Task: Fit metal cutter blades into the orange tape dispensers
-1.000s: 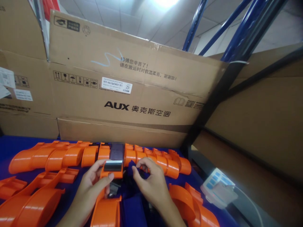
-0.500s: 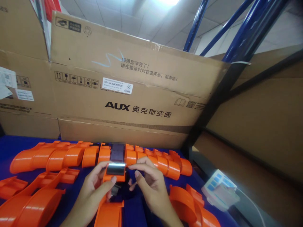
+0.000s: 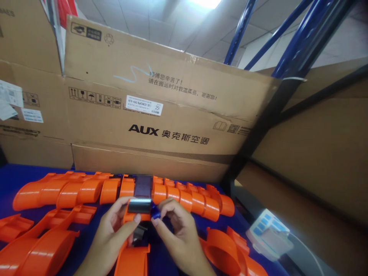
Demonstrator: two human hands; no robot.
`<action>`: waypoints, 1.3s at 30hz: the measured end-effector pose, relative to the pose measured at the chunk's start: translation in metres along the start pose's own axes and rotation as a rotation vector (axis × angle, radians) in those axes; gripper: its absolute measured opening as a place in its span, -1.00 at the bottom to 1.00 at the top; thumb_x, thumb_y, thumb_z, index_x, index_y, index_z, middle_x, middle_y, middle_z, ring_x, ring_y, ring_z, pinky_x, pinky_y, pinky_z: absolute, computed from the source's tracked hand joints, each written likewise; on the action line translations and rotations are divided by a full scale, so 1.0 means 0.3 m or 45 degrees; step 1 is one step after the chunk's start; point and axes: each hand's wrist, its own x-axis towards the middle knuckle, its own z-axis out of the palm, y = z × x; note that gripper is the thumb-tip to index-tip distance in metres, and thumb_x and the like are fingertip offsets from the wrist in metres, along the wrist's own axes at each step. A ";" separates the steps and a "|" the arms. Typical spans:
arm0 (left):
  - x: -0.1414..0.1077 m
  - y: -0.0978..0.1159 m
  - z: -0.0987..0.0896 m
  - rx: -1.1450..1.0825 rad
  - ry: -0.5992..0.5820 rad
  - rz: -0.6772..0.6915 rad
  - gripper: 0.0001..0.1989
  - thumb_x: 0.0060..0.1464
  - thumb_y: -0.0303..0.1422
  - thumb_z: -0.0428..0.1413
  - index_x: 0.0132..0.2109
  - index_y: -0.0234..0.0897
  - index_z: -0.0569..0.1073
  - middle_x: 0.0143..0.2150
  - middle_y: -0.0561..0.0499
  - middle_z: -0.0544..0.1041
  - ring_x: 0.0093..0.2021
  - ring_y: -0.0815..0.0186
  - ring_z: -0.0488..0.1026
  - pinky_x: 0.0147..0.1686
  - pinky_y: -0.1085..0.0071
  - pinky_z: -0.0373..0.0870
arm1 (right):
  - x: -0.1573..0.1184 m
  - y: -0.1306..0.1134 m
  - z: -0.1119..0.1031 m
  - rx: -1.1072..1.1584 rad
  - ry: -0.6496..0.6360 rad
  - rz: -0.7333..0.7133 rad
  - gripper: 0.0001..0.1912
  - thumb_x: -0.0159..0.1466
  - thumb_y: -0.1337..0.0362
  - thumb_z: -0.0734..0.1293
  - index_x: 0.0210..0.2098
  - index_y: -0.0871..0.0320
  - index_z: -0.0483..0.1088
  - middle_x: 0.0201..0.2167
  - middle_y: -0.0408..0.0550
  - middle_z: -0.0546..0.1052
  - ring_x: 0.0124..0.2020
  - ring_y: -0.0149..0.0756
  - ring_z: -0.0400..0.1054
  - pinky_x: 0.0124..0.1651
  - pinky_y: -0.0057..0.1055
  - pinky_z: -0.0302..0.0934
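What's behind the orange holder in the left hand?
Behind the orange holder in the left hand: a dark flat piece between orange parts, then cardboard. Whatever sits directly behind the holder is covered by it.

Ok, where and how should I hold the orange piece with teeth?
Probably take the orange piece by its left edge, coming from the left, thumb on the lower front, as the left hand does: the toothed strip runs along the top, and the right hand has a blue piece at the right edge.
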 end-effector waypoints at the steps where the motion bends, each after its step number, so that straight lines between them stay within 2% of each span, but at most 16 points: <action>1: 0.002 -0.002 -0.001 -0.002 -0.009 0.005 -0.66 0.14 -0.22 0.32 0.01 -0.15 0.45 -0.45 0.19 0.49 -0.57 0.48 0.30 -0.53 0.56 0.32 | 0.001 -0.001 -0.002 -0.069 -0.014 -0.034 -0.83 0.35 0.30 0.39 -0.34 0.09 0.30 -0.33 -0.12 0.43 -0.30 -0.31 0.34 -0.21 -0.40 0.27; 9: 0.003 -0.007 -0.001 -0.002 -0.005 -0.011 -0.65 0.11 -0.21 0.34 0.00 -0.14 0.46 -0.43 0.18 0.50 -0.58 0.47 0.33 -0.53 0.54 0.35 | 0.007 0.002 -0.014 -0.393 -0.144 -0.251 -0.92 0.39 0.35 0.30 -0.27 0.10 0.36 -0.32 -0.08 0.50 -0.32 -0.29 0.38 -0.21 -0.39 0.25; 17: 0.004 -0.009 -0.009 0.053 0.013 0.007 -0.61 0.07 -0.18 0.35 0.01 -0.15 0.49 -0.38 0.13 0.54 -0.58 0.44 0.35 -0.55 0.51 0.39 | -0.001 0.008 -0.018 -0.463 -0.149 -0.354 -0.89 0.38 0.39 0.28 -0.29 0.09 0.30 -0.30 -0.04 0.51 -0.30 -0.26 0.41 -0.21 -0.40 0.28; 23: 0.002 -0.005 -0.001 0.015 0.036 0.019 -0.62 0.03 -0.19 0.37 -0.03 -0.14 0.50 -0.37 0.14 0.51 -0.59 0.44 0.33 -0.56 0.51 0.40 | 0.000 -0.010 -0.017 -0.492 -0.145 -0.372 -0.88 0.37 0.40 0.29 -0.30 0.09 0.30 -0.25 0.00 0.52 -0.22 -0.22 0.44 -0.19 -0.37 0.31; 33: -0.008 0.008 0.015 -0.001 0.076 0.031 -0.60 -0.01 -0.21 0.39 -0.03 -0.13 0.53 -0.38 0.11 0.51 -0.58 0.42 0.33 -0.56 0.49 0.41 | 0.009 -0.005 -0.018 -0.644 -0.203 -0.405 -0.83 0.37 0.33 0.32 -0.37 0.06 0.34 -0.26 0.02 0.51 -0.22 -0.15 0.41 -0.21 -0.28 0.34; 37: -0.006 0.013 0.015 -0.023 0.052 0.005 -0.63 0.00 -0.21 0.39 -0.05 -0.15 0.53 -0.36 0.09 0.56 -0.58 0.42 0.38 -0.54 0.50 0.41 | 0.000 -0.036 -0.017 -0.583 -0.175 -0.344 -0.85 0.36 0.32 0.33 -0.36 0.07 0.35 -0.27 0.02 0.49 -0.21 -0.14 0.40 -0.20 -0.27 0.32; 39: -0.004 0.014 0.011 -0.059 0.043 -0.027 -0.62 0.02 -0.20 0.38 -0.03 -0.16 0.52 -0.42 0.10 0.56 -0.60 0.42 0.39 -0.56 0.51 0.39 | -0.006 -0.051 -0.019 -0.496 -0.132 -0.278 -0.88 0.36 0.31 0.33 -0.34 0.08 0.36 -0.27 0.02 0.48 -0.21 -0.14 0.40 -0.18 -0.26 0.31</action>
